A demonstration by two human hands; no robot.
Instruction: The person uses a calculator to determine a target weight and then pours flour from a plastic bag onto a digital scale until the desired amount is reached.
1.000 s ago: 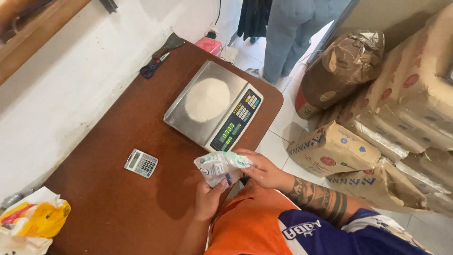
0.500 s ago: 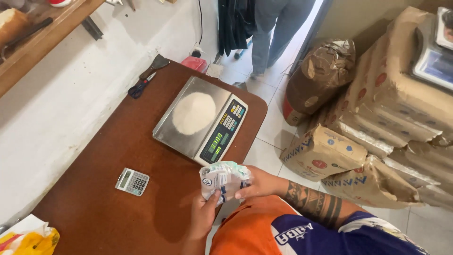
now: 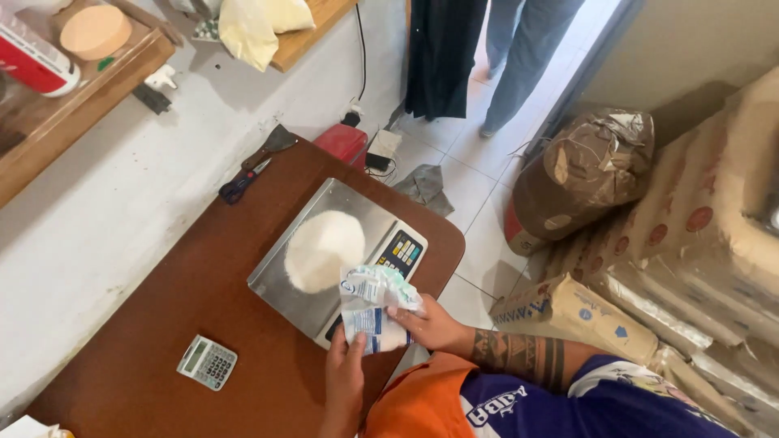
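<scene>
Plastic bag (image 3: 372, 308): crumpled, clear, blue-printed, white powder inside.

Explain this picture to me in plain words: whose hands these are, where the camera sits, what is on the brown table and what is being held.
The camera is worn on a person's head and looks down, so both hands are the wearer's own. The left hand and the right hand together hold a small clear plastic bag with white powder in it. On the brown table stands a digital scale with a mound of white powder on its steel pan. A small calculator lies nearer the wearer, and scissors lie by the wall. Paper sacks are stacked on the right; another person's legs show in the doorway.
</scene>
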